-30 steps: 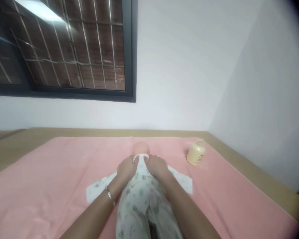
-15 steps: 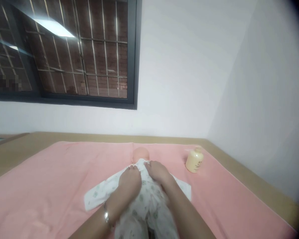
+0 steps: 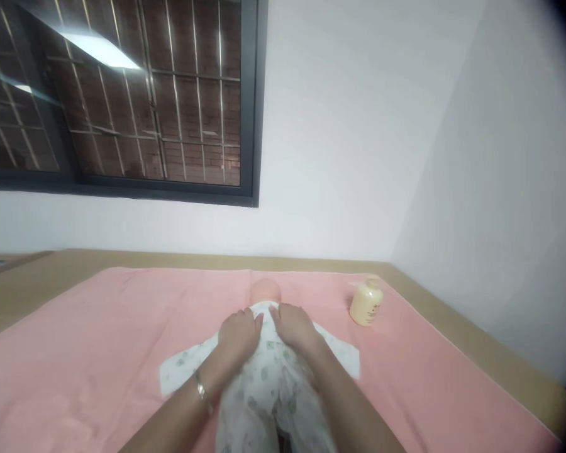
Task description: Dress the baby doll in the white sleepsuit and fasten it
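A baby doll with a bald head lies on the pink cloth, its head away from me. White baby clothes with a small green print cover it, sleeves spread to both sides. My left hand rests on the left of the upper chest, thumb apart from the fingers and pointing towards the collar. Opposite it, my right hand lies on the right of the chest near the shoulder, its thumb also beside the collar. The fingertips are partly hidden behind the hands. A bracelet circles my left wrist.
A pale yellow bottle stands to the right of the doll. The pink cloth covers most of a tan surface. Behind it rises a white wall with a dark-framed barred window at the left.
My left hand has shifted slightly left across the chest, and its thumb now shows apart from the fingers. My right hand has moved a little left. The doll and bottle stay in place.
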Demonstrator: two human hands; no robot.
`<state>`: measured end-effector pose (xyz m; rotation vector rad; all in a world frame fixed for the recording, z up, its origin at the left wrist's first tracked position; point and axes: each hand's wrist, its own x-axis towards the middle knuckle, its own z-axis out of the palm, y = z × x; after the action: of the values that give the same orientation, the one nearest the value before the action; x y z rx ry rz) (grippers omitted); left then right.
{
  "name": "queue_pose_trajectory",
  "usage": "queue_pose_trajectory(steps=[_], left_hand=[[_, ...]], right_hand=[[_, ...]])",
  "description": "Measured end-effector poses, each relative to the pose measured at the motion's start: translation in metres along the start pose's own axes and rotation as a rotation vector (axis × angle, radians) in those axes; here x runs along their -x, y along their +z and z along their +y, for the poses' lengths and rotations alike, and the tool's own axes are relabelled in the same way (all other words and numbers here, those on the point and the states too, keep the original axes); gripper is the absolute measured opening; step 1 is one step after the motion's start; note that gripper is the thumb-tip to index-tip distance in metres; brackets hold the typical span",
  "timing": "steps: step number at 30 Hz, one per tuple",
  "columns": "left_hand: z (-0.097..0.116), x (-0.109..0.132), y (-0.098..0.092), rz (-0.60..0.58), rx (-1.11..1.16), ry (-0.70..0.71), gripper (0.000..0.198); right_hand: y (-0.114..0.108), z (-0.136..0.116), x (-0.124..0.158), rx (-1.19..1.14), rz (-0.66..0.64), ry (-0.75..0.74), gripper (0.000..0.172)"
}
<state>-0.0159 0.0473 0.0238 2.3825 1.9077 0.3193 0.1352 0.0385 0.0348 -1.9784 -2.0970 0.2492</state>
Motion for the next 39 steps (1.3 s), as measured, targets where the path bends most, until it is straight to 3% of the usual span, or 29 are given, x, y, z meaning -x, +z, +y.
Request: queue_pose_trajectory(steps=[4, 9, 12, 17, 22, 27, 31, 34, 39], left_hand=[[0.017, 0.019, -0.010, -0.049, -0.223, 0.129, 0.042], [0.005, 0.006, -0.006, -0.019, -0.042, 0.008, 0.049], [-0.002, -0.006, 0.002, -0.016, 0.033, -0.016, 0.054], [0.009, 0.005, 0.003, 0.071, -0.092, 0.018, 0.049], [0.020, 0.018, -0.003, 0.067, -0.138, 0.043, 0.045], [-0.001, -0.004, -0.003, 0.010, 0.059, 0.033, 0.048], [-0.019, -0.016, -0.008, -0.098, 0.233, 0.110, 0.051], [-0.018, -0.011, -0.010, -0.091, 0.172, 0.164, 0.051], [-0.006, 0.001, -0.012, -0.063, -0.053, 0.125, 0.040]], right_hand=[[0.009, 0.004, -0.010, -0.018, -0.004, 0.071, 0.064], [0.006, -0.012, 0.012, 0.163, 0.070, 0.000, 0.051], [0.002, -0.017, 0.019, 0.196, 0.045, -0.057, 0.044], [0.006, -0.005, -0.001, 0.082, 0.024, 0.007, 0.051], [0.006, 0.009, -0.015, 0.044, -0.037, 0.034, 0.060], [-0.005, -0.006, 0.010, 0.099, -0.012, -0.004, 0.053], [-0.008, -0.016, 0.021, 0.140, 0.037, -0.064, 0.052], [-0.003, -0.010, 0.009, 0.109, 0.039, 0.031, 0.058], [0.002, 0.005, -0.009, -0.001, -0.050, 0.108, 0.069]])
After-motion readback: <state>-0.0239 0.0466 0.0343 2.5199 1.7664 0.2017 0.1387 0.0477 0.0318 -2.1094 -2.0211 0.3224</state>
